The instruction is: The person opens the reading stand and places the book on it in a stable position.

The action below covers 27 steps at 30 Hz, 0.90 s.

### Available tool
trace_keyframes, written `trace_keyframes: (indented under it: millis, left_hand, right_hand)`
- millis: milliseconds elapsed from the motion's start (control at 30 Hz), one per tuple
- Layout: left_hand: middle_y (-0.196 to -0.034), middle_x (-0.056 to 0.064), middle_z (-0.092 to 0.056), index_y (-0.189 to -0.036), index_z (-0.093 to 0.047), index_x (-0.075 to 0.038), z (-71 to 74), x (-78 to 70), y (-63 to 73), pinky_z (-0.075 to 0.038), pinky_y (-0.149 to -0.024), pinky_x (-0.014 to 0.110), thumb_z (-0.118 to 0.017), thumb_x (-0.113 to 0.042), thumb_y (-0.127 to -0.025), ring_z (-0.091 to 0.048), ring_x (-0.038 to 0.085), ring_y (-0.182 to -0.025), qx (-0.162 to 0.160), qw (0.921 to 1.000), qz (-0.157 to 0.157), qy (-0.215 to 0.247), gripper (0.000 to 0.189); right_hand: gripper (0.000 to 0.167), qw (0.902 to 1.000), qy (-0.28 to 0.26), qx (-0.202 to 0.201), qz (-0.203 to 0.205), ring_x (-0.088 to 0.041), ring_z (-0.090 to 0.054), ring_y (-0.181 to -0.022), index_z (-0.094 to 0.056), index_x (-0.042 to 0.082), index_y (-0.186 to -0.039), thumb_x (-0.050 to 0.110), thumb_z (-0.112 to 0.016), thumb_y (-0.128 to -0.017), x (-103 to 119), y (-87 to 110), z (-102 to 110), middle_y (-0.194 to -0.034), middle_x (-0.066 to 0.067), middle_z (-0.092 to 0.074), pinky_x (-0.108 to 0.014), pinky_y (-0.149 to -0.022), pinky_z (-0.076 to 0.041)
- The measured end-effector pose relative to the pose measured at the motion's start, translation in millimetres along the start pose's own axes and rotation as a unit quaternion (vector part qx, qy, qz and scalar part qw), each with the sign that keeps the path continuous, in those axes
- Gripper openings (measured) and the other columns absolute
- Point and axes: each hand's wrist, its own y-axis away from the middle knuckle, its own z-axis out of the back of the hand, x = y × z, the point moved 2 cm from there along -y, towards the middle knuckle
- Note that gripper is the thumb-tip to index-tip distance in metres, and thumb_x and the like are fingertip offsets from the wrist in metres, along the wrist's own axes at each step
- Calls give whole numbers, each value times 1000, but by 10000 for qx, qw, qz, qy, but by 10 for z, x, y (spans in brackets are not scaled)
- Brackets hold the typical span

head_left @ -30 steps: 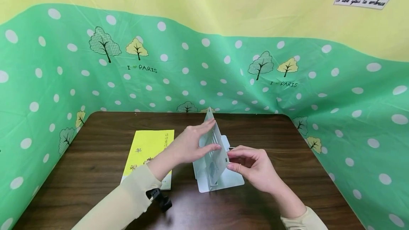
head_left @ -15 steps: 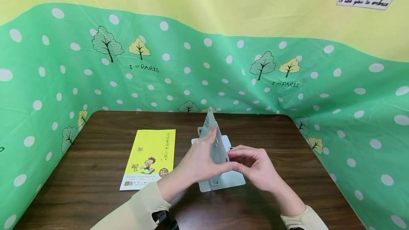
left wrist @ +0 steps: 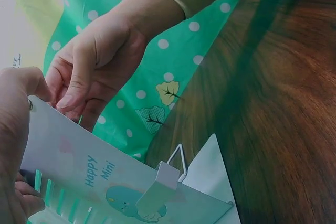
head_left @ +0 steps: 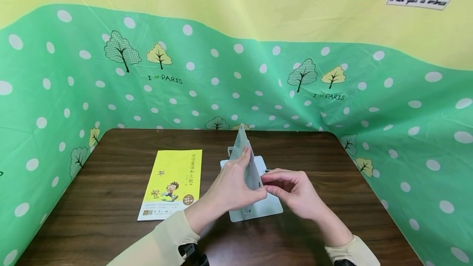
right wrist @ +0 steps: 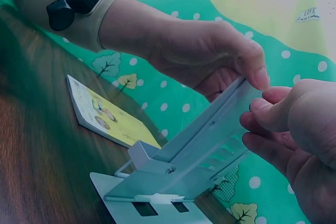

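Note:
A pale blue metal book stand [head_left: 254,175] stands on the table, its panel tilted up from a flat base [head_left: 271,206]. "Happy Mini" and a cartoon are printed on the panel's face in the left wrist view. My left hand [head_left: 233,188] grips the panel, fingers on its printed face and thumb over the near-right edge. Behind that edge my right hand [head_left: 293,194] has its thumb and curled fingers at the panel's corner, near the left thumb. In the right wrist view the right hand [right wrist: 299,129] pinches at this corner; the exact part between its fingertips is hidden.
Left of the stand, a yellow children's book [head_left: 173,180] lies flat on the dark wooden table [head_left: 111,167]. A page clip [left wrist: 160,182] on a bent wire sticks out from the stand's lower edge. Green and yellow printed cloth [head_left: 207,73] encloses the table's back and sides.
My left hand has shifted toward the panel's near edge, its thumb now beside the right hand and its fingers lower on the face. The right hand and stand have barely moved.

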Motion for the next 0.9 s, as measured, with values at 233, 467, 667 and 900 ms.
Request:
trace_keyframes:
  millis: [233, 467, 667, 900]
  left_hand:
    - [-166, 10, -34, -164, -32, -1, 18, 69, -2, -53, -101, 36, -82, -43, -79, -47, 38, -144, -172, 9995, -189, 187, 107]
    - [-161, 15, -41, -161, -36, 4, 34, 166, -29, -49, -110, 41, -83, -37, -79, -48, 35, -143, -399, 9965, -579, 445, 103]
    - [-158, 17, -43, -159, -39, 6, 63, 251, -50, -46, -112, 39, -82, -31, -78, -48, 24, -143, -469, 9925, -886, 694, 99]
    - [-145, 24, -60, -161, -35, 5, 133, 325, -79, -57, -85, 42, -82, -24, -79, -64, 25, -74, -401, 9878, -1266, 816, 98]
  right_hand:
    - [31, 9997, 21, -25, -230, -29, -75, -106, -74, -9, -119, -17, -74, -90, -41, 31, 44, -115, -21, -75, -34, -80, -62]
    - [32, 9992, -14, -29, -392, -32, -74, -110, -73, -9, -121, -16, -75, -90, -67, 54, 59, -117, -27, -73, -38, -86, -62]
    - [33, 9985, 30, -65, -543, -31, -74, -110, -73, -8, -122, -14, -76, -90, -125, 70, 66, -118, -30, -71, -37, -87, -61]
    - [34, 9984, 42, 46, -570, -26, -74, -112, -71, -9, -125, -13, -75, -91, -154, 82, 66, -121, -25, -72, -39, -88, -61]
